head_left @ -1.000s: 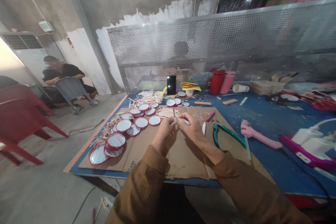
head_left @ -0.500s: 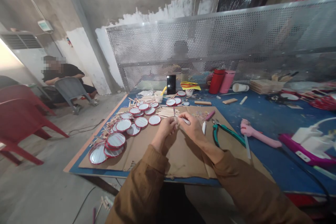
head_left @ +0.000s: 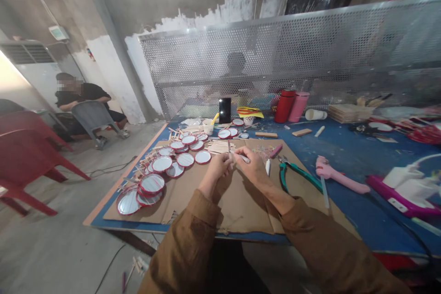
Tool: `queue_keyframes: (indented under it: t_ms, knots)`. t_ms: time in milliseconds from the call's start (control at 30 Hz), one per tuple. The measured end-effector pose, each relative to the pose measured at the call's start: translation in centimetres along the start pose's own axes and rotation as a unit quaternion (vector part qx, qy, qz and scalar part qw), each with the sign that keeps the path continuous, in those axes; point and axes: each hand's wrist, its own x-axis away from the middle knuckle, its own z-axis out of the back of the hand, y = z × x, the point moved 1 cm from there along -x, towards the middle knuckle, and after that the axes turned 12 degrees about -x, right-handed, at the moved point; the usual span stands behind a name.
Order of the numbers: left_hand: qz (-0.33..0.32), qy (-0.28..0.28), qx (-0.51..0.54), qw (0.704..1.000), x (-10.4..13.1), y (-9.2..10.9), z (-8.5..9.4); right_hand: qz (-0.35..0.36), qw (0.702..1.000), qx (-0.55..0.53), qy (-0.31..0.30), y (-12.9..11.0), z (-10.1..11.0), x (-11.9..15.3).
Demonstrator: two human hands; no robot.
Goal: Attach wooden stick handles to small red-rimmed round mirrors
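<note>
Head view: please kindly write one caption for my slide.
Right hand, gripping a white pen-like tool, beside the left hand over cardboard, between red-rimmed discs and teal-handled pliers.

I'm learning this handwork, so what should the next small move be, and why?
Probably touch the white pen-like tool to the thin stick: the left hand seems to pinch the stick, while the right hand holds the tool with its tip close by.

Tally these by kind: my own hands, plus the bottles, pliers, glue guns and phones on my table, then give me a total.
Your hands: 2, left hand and right hand
Bottles: 2, red bottle and pink bottle
Pliers: 1
Glue gun: 1
Phone: 1
Total: 7
</note>
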Motion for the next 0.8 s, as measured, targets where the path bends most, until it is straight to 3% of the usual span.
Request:
queue_keyframes:
  t_ms: [400, 600, 800]
  knots:
    - [0.002, -0.002, -0.007, 1.000, -0.11, -0.08, -0.05, 0.004, 1.000, 0.001, -0.005, 0.09, 0.00, 0.02]
    - [0.012, 0.001, 0.000, 1.000, -0.15, -0.20, -0.06, -0.002, 1.000, 0.018, 0.024, -0.18, 0.18, -0.02]
    - [0.005, 0.001, 0.006, 1.000, -0.08, -0.23, -0.08, 0.001, 1.000, -0.002, 0.001, -0.07, 0.02, -0.03]
